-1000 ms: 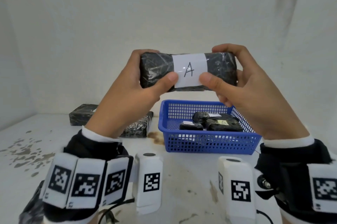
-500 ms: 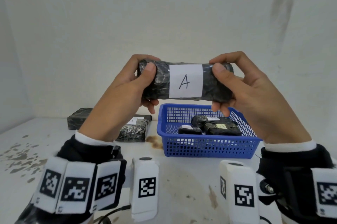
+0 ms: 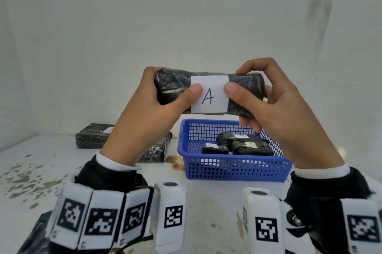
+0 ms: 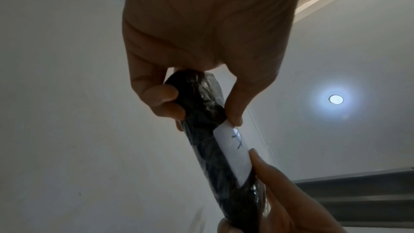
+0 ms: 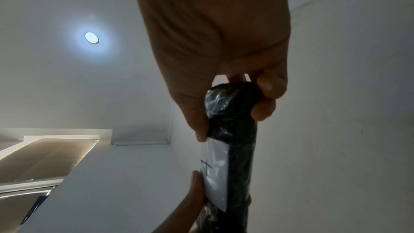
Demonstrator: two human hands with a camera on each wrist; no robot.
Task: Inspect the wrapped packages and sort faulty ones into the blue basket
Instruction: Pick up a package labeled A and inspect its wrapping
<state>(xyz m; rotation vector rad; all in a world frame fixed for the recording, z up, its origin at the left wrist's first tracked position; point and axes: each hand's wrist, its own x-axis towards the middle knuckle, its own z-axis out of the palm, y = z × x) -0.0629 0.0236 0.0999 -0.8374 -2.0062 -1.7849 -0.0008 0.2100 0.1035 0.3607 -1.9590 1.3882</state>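
A black film-wrapped package [image 3: 244, 90] with a white label marked "A" [image 3: 209, 96] is held level in the air above the blue basket [image 3: 233, 169]. My left hand [image 3: 157, 96] grips its left end, thumb at the label's left edge. My right hand [image 3: 268, 96] grips the right end, thumb at the label's right edge. The left wrist view shows the package [image 4: 208, 130] between thumb and curled fingers. In the right wrist view the package [image 5: 235, 123] is held the same way. Several wrapped packages [image 3: 246, 145] lie inside the basket.
Two more black wrapped packages lie on the white table to the left of the basket, one [image 3: 93, 135] near the back wall and one [image 3: 157, 150] partly hidden behind my left wrist. The table [image 3: 31, 175] is stained and flaked at the left. A brown stain [image 3: 174, 160] lies beside the basket.
Both thumbs have slid inward along the package's front to the label's edges. The package sits slightly lower in view, label still facing me.
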